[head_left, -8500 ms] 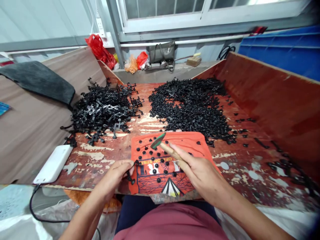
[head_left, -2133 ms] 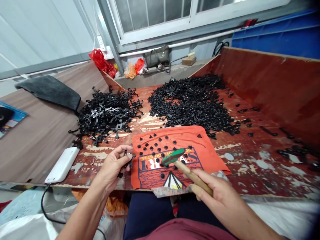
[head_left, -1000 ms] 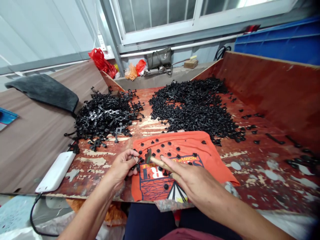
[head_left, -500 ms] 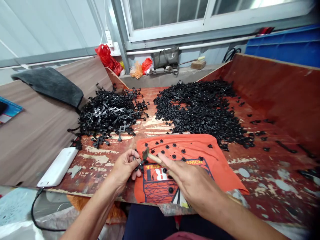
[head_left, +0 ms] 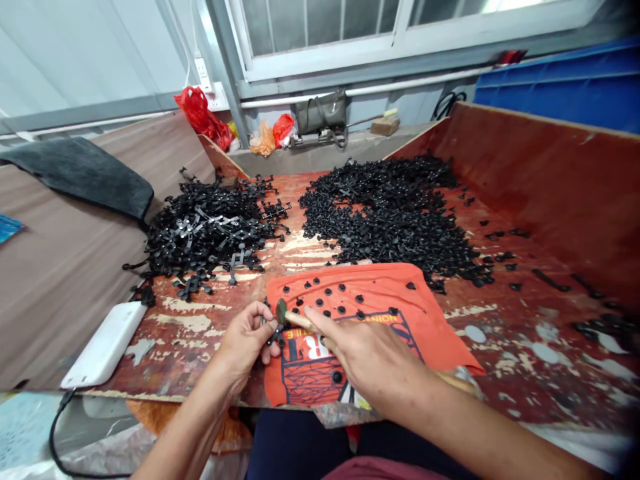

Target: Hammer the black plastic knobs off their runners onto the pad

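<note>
My left hand (head_left: pixel 245 337) is closed at the left edge of an orange cloth (head_left: pixel 437 333), pinching a small black jointed part (head_left: pixel 274 331). Its fingers partly cover the piece. My right hand (head_left: pixel 363 350) grips the wooden handle of a small hammer (head_left: pixel 299 320). The hammer's dark greenish head is right at the black part, by my left fingertips; whether they touch, I cannot tell. Several small round black pieces (head_left: pixel 341 310) lie spread over the printed cloth.
Behind on the left is a heap of black folding linkages (head_left: pixel 210 227). A larger heap of small black parts (head_left: pixel 395 220) lies back right. A white power bank or phone (head_left: pixel 104 343) with a cable sits at left. Wooden boards (head_left: pixel 540 167) wall the table's sides.
The whole view has shifted slightly, so the things appear further left. The hammer's head has come a little closer to the black part. Both hands keep their holds.
</note>
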A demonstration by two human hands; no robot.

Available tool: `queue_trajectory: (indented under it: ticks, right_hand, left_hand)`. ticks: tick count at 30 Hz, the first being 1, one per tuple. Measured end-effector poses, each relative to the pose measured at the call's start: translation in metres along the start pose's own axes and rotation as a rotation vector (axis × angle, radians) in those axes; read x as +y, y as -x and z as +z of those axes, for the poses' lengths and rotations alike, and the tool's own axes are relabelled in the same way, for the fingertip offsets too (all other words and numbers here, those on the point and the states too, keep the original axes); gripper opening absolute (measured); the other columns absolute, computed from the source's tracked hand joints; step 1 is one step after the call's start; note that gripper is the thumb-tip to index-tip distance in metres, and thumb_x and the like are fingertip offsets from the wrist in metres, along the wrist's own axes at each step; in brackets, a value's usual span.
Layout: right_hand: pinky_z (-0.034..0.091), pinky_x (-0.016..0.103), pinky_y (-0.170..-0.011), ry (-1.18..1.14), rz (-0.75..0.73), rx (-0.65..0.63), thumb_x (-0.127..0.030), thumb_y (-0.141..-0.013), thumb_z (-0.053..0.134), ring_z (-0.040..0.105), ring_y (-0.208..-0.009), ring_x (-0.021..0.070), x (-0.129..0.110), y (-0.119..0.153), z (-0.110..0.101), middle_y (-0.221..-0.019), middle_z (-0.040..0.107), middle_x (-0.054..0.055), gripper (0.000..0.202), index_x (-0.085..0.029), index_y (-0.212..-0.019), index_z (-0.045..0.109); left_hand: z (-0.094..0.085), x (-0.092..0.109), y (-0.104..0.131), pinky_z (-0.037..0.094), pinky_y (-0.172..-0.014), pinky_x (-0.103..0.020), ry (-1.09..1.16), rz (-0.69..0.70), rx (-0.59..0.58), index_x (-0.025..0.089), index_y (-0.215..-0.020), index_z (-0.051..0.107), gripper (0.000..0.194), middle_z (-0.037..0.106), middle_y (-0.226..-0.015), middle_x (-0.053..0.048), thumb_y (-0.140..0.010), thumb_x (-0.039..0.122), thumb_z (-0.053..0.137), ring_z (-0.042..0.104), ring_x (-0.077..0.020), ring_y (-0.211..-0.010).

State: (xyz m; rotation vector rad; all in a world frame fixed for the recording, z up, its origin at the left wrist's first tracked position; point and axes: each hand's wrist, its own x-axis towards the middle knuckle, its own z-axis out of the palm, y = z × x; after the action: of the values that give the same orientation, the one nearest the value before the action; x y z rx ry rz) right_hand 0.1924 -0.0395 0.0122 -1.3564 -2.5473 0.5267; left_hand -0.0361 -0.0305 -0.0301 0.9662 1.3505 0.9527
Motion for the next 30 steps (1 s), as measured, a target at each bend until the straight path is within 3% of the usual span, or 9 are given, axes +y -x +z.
queue_trajectory:
  ticks: [2,5,9,13,20,27,30]
  right_hand:
    - [0.050,0.025,-0.064,0.000,0.019,-0.021,-0.016,-0.096,0.049,0.072,-0.075,0.0205,-0.001,-0.001,-0.002,-0.094,0.077,0.001,0.062,-0.041,-0.151,0.036]
    - [0.053,0.029,-0.076,-0.147,0.022,0.040,-0.020,-0.100,0.046,0.072,-0.092,0.0221,0.002,0.002,-0.011,-0.113,0.075,0.001,0.058,-0.041,-0.152,0.033]
    - [0.049,0.035,-0.100,-0.361,0.007,0.146,-0.019,-0.103,0.039,0.062,-0.119,0.0197,0.011,0.015,-0.024,-0.142,0.057,-0.005,0.056,-0.044,-0.153,0.028]
    - [0.044,0.038,-0.109,-0.408,0.030,0.155,-0.020,-0.105,0.037,0.057,-0.126,0.0175,0.019,0.029,-0.022,-0.146,0.052,-0.009,0.055,-0.047,-0.152,0.028]
    - [0.049,0.043,-0.105,-0.360,0.049,0.096,-0.021,-0.105,0.036,0.058,-0.125,0.0214,0.027,0.040,-0.013,-0.146,0.051,-0.008,0.054,-0.047,-0.151,0.029]
    - [0.053,0.039,-0.098,-0.353,0.077,0.078,-0.022,-0.104,0.037,0.061,-0.122,0.0198,0.031,0.041,-0.011,-0.145,0.052,-0.012,0.055,-0.052,-0.150,0.028]
    - [0.055,0.034,-0.088,-0.319,0.068,0.108,-0.022,-0.103,0.039,0.066,-0.113,0.0198,0.030,0.030,-0.013,-0.135,0.063,-0.007,0.051,-0.047,-0.147,0.038]
  left_hand:
    - [0.000,0.001,0.002,0.028,-0.033,-0.013,-0.008,0.000,0.007,0.021,-0.080,0.047,0.036,0.061,-0.044,0.004,-0.071,0.042,0.075,0.045,-0.0072,-0.030]
    - [-0.003,0.008,0.010,0.034,-0.038,-0.014,0.038,-0.016,0.003,0.020,-0.092,0.055,0.035,0.062,-0.050,0.004,-0.072,0.039,0.076,0.051,-0.0081,-0.038]
    - [-0.010,0.026,0.022,0.047,-0.053,-0.016,0.212,0.003,-0.018,0.020,-0.106,0.057,0.044,0.066,-0.063,0.003,-0.070,0.027,0.081,0.062,-0.0103,-0.057]
    - [-0.013,0.037,0.011,0.049,-0.052,-0.018,0.236,0.081,0.117,0.019,-0.098,0.056,0.050,0.067,-0.065,0.003,-0.059,0.019,0.086,0.063,-0.0112,-0.055]
    - [-0.008,0.028,-0.025,0.046,-0.043,-0.017,0.253,0.071,0.206,0.018,-0.089,0.053,0.049,0.063,-0.057,0.006,-0.052,0.017,0.086,0.058,-0.0098,-0.045]
    - [-0.007,0.021,-0.017,0.046,-0.045,-0.017,0.258,0.087,0.173,0.019,-0.091,0.054,0.051,0.061,-0.057,0.007,-0.053,0.021,0.088,0.058,-0.0092,-0.045]
    - [-0.009,0.021,-0.018,0.045,-0.045,-0.016,0.256,0.164,0.230,0.020,-0.091,0.055,0.051,0.062,-0.060,0.008,-0.053,0.023,0.089,0.057,-0.0084,-0.045]
